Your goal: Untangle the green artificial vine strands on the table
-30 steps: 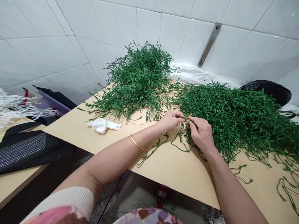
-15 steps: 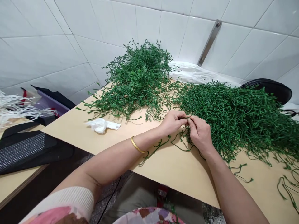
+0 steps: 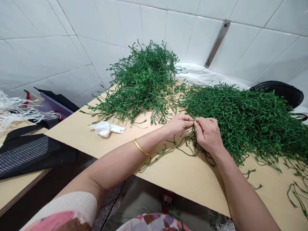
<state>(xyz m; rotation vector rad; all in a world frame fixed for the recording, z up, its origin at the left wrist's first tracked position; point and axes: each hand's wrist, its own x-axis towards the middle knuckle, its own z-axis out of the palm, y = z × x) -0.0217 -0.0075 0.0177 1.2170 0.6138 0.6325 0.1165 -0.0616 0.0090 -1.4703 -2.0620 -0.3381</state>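
Note:
My left hand and my right hand meet fingertip to fingertip over the table, both pinched closed on a thin green strand that the fingers mostly hide. Loose green strands with small knobbed ends lie below, beside my left wrist. Just right of my right hand spreads a big heap of the same green strands. Another tangled pile of green strands stands farther back, left of centre. A gold bangle circles my left forearm.
Crumpled white tissue lies on the tan tabletop. White plastic sheeting runs along the tiled wall. At left are white strands and a black mesh bag. A round black object sits behind the right heap.
The pinched fingers have come closer together, and my right hand has rolled slightly over the strand. The piles have not visibly changed.

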